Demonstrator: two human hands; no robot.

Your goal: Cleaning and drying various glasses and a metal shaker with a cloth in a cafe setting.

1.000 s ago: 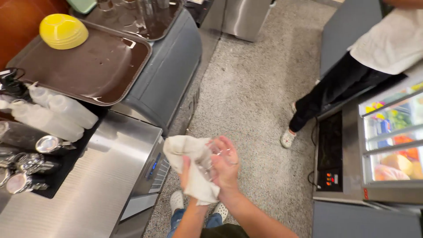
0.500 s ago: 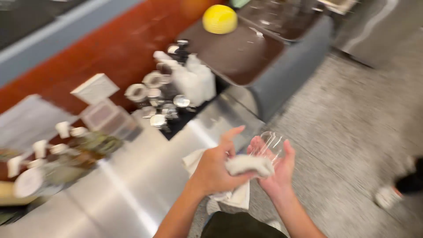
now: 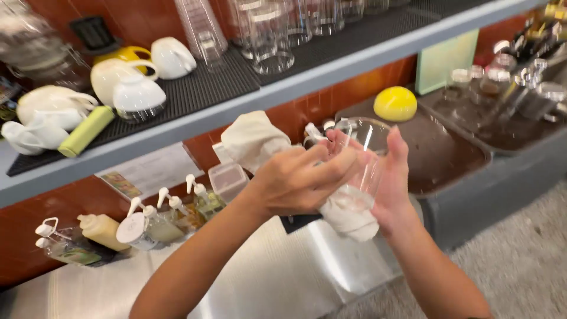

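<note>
Left hand gripping cloth, right hand holding glass, steel counter, shelf above

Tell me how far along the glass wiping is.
Done: clear glasses already stand upside down on the shelf mat. In hand: the right hand holds a clear glass while the left hand works a white cloth against it. Left: the glass is not yet on the shelf; whether it is dry cannot be told.

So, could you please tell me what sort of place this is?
Probably a café or bar service counter: a shelf with upturned glasses and white teapots, pump-top syrup bottles on a steel counter, and brown trays.
</note>
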